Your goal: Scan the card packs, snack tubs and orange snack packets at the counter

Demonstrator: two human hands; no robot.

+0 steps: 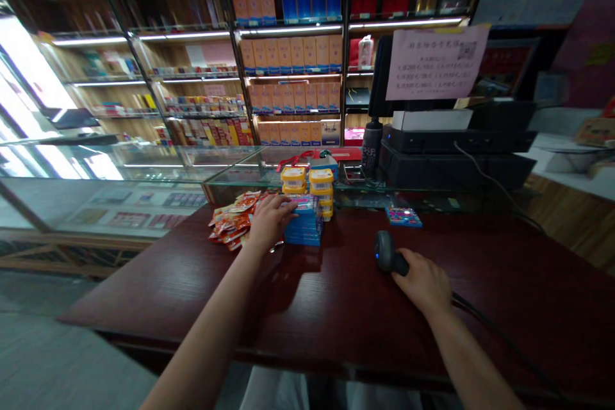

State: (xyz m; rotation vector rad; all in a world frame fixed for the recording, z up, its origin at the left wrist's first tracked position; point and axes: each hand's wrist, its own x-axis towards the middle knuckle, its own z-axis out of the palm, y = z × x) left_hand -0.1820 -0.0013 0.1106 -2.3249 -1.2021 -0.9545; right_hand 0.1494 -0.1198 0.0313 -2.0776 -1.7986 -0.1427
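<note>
My left hand (271, 221) is at the upper left of a stack of flat blue boxes (302, 230), its fingers and thumb closed about the edge of the top box (306, 203). To its left lies a loose pile of orange and red snack packets (235, 221), partly hidden by the hand. Yellow-lidded tubs (321, 177) stand stacked just behind the boxes. In my right hand (425, 278) is a black barcode scanner (385, 252) with a small blue light, its handle gripped and its head tilted toward the left over the table. Its cable trails off to the lower right.
A single flat colourful box (403, 216) lies beyond the scanner on the dark wooden table (346, 320). Behind are a glass counter (230, 170), a monitor with a pink paper sign (436, 63) and black machines (461, 166). Shelves of boxed goods (293, 54) line the wall.
</note>
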